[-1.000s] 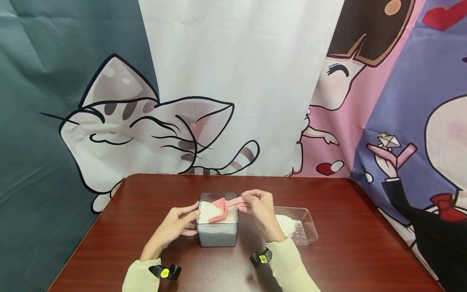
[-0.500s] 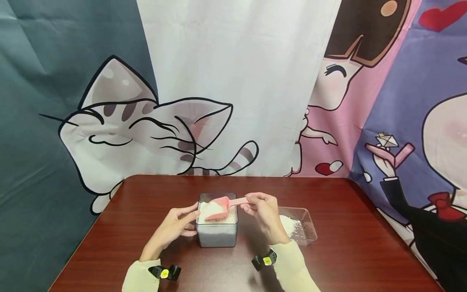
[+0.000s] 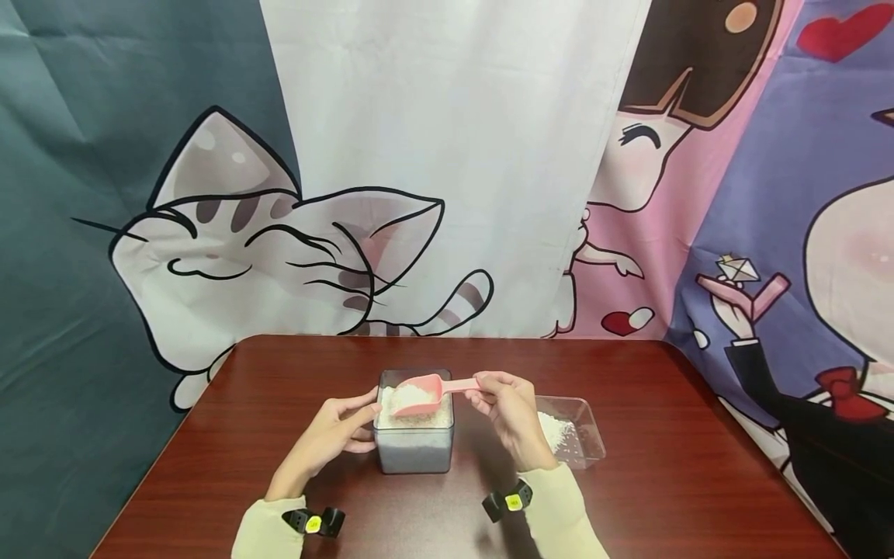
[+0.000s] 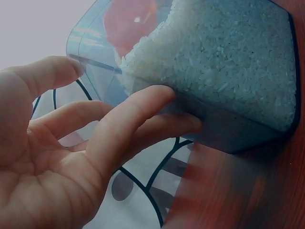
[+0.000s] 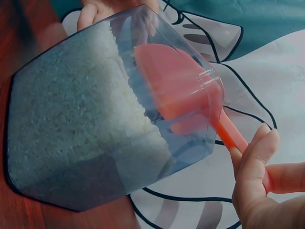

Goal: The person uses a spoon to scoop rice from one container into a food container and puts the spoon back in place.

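A see-through grey box (image 3: 415,456) of white rice (image 4: 238,62) stands on the table. My left hand (image 3: 328,431) rests on its left side with fairly straight fingers, one fingertip at the rim and others on the side wall. My right hand (image 3: 512,415) pinches the handle of a pink scoop (image 3: 460,385) between thumb and fingers. The scoop's bowl, with rice heaped in it, is inside the box's mouth, above the rice surface. In the right wrist view, the scoop (image 5: 176,86) shows through the clear wall.
To the right of the box, a shallow clear tray (image 3: 592,428) holds a pile of white rice (image 3: 555,429); my right forearm partly overlaps it. The reddish-brown table (image 3: 279,373) ends at a cartoon-printed curtain (image 3: 447,155) behind.
My right hand has drawn the scoop slightly right, its bowl now more level and its handle nearly horizontal. My left hand stays at the box.
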### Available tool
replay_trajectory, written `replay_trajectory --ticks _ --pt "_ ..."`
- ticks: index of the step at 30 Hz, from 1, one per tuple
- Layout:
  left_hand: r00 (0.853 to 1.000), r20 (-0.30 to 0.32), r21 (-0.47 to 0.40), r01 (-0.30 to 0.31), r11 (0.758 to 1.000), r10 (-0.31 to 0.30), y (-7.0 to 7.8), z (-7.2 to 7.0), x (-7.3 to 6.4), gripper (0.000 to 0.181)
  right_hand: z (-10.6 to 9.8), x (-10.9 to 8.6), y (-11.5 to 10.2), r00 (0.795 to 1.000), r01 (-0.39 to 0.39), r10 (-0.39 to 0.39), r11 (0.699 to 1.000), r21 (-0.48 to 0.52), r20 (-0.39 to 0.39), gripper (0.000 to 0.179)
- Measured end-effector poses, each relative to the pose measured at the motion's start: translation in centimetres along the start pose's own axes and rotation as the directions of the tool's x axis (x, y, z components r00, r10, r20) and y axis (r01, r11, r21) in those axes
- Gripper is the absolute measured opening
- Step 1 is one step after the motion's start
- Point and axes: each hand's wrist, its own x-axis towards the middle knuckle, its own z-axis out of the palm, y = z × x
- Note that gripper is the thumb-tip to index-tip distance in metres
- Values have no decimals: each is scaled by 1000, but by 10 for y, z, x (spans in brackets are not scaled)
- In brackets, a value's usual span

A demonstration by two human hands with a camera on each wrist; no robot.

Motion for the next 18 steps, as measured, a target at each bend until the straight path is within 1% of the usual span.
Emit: replay_trajectory --ticks 3,5,9,13,18 --pt "1000 2 -5 -3 1000 3 0 0 0 59 -1 -1 0 1000 0 0 1000 18 -4 12" --pt "1000 3 -6 -5 1000 5 0 0 0 59 -2 -1 0 1000 4 -4 1000 23 -1 10" --pt "1000 2 -2 -6 1000 6 0 0 0 59 -5 -2 -1 1000 9 -9 1000 21 -7 12" --pt "1000 0 1 -3 1000 3 0 1 -1 59 -7 -2 -3 1000 6 -5 1000 16 -31 17" --pt "1000 -4 1 -2 1000 2 1 1 -1 59 -9 -3 -7 999 15 -14 999 33 -38 13"
